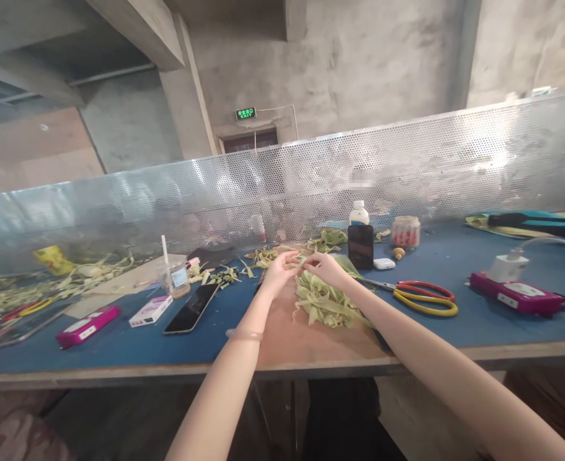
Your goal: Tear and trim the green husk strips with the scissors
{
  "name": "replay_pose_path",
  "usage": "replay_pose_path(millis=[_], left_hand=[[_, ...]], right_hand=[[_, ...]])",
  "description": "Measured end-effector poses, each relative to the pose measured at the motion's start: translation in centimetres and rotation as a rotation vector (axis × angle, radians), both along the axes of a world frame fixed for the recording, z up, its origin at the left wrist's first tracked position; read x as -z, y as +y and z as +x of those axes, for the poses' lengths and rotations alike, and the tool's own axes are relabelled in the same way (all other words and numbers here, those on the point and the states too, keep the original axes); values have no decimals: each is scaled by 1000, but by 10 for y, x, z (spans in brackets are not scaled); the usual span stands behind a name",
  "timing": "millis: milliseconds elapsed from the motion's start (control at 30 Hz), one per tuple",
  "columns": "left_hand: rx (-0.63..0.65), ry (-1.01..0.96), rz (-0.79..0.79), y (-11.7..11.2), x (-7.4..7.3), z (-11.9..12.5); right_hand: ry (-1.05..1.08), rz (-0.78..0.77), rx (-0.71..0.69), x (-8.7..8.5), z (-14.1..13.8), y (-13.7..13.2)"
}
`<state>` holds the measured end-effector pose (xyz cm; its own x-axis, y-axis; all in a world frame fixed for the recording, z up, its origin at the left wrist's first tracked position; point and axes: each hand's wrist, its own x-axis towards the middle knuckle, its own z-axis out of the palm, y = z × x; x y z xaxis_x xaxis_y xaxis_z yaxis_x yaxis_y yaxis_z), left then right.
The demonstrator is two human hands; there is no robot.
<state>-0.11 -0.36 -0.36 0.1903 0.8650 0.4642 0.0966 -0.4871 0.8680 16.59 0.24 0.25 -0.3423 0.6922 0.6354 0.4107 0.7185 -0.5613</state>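
My left hand [281, 274] and my right hand [327, 269] meet above a brown board [282, 339]. Both have curled, pinching fingers at a thin pale green corn husk strip, mostly hidden by the fingertips. A loose heap of corn husk strips [327, 304] lies on the board, just below my right hand. More husk pieces [267, 256] are scattered behind my hands. To the right, scissors [423, 298] with one red and one yellow handle loop rest on the blue table.
On the left are a phone [193, 308], a small white box [151, 311], a cup with a straw [179, 282] and a magenta power strip [87, 326]. Another power strip [517, 293], a jar [405, 232] and an upright black device [361, 246] stand right. A perforated metal partition [301, 179] runs behind.
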Motion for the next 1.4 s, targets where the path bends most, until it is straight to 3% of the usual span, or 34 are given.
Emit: replay_pose_path(millis=[533, 767, 1400], left_hand=[[68, -19, -37, -3, -1, 1], [23, -50, -46, -3, 0, 0], [21, -124, -126, -3, 2, 2]], right_hand=[[72, 7, -4, 6, -2, 3], [97, 41, 3, 7, -4, 1], [-2, 263, -49, 12, -9, -2]])
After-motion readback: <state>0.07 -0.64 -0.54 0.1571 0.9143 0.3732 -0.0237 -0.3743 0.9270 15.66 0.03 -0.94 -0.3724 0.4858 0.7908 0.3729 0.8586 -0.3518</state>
